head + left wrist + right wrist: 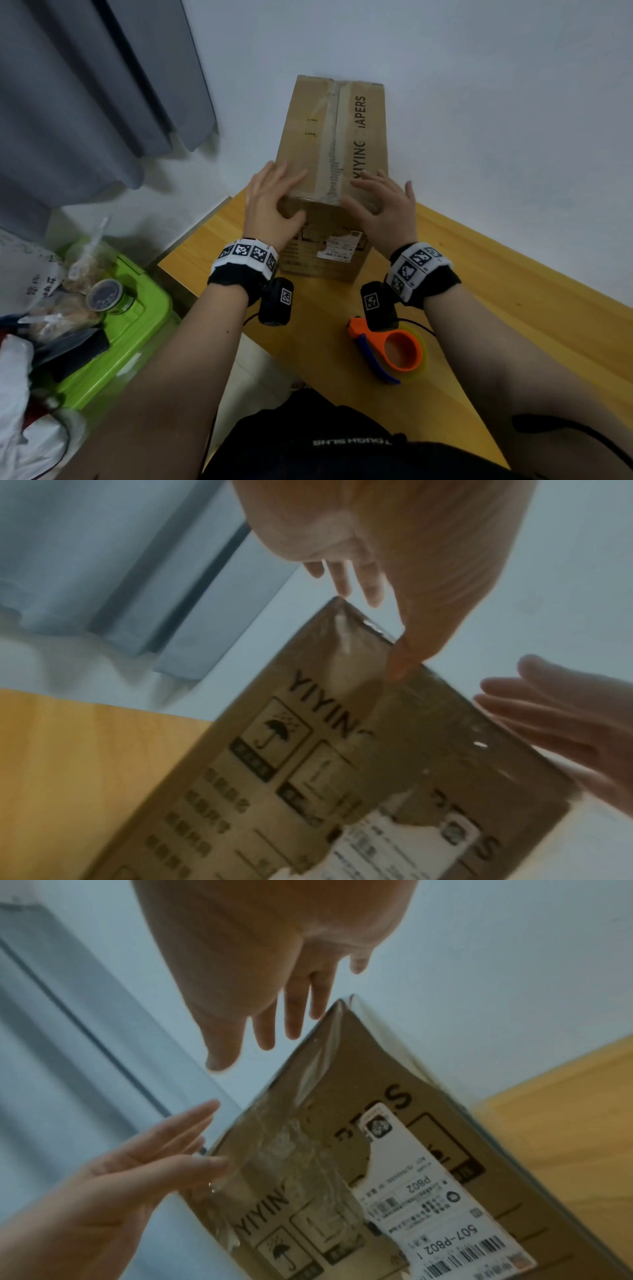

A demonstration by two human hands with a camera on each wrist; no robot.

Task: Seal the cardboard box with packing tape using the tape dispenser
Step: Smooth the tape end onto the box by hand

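Both hands, left hand (pixel 270 202) and right hand (pixel 383 205), flat on cardboard box (pixel 337 137).

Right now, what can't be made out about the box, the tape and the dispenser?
- Cardboard box: the far end is out of sight in the head view.
- Tape dispenser: its front end sits behind the right wrist camera in the head view; absent from both wrist views.
- Shipping label: small print blurred.
- Left hand, right hand: contact with the box blurred.

Wood table (pixel 479 294): box (pixel 334 137), tape dispenser (pixel 394 349).
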